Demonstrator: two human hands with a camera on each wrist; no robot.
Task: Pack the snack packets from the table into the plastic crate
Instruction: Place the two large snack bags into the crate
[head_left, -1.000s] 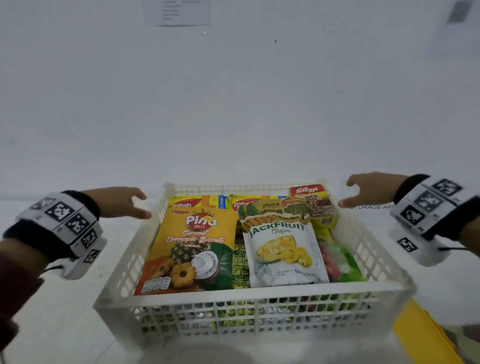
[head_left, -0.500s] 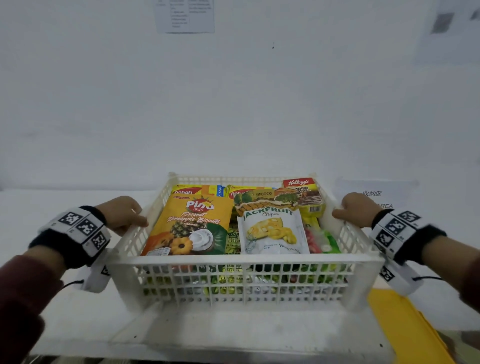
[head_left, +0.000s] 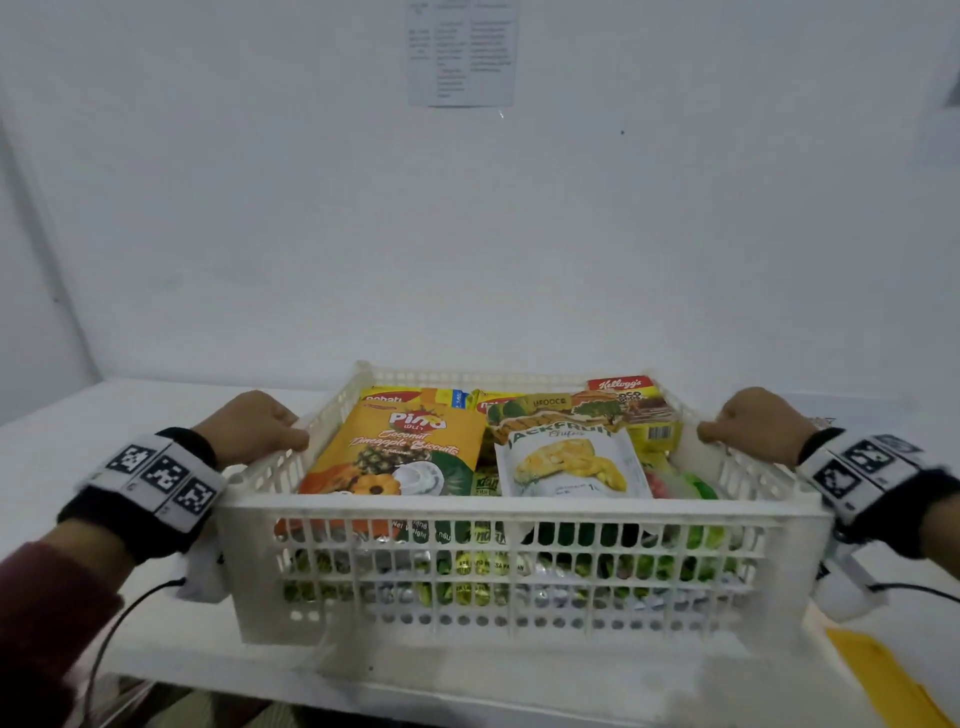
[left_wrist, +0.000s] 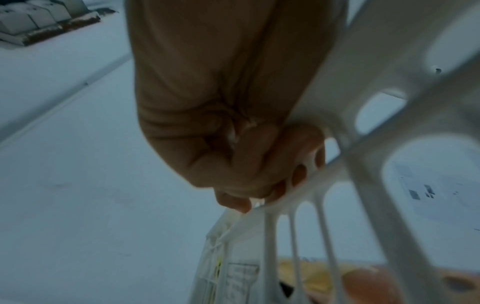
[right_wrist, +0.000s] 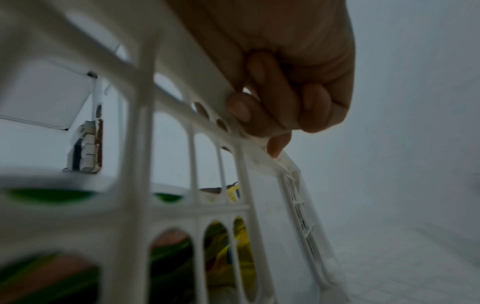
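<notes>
Crate (head_left: 519, 506) rims sit curled inside your left hand (head_left: 254, 428) and right hand (head_left: 756, 423) grip, balancing the packed load.

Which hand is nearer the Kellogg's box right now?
Right. The right hand grips the crate rim on the side where the Kellogg's box lies; the left hand grips the opposite rim, across the packets.

White table (head_left: 156, 415) spanning the lower frame, against a white wall: bears one white slatted plastic crate (head_left: 519, 512) at lower centre and a yellow flat item (head_left: 883, 680), partly cut off, at lower right.
</notes>
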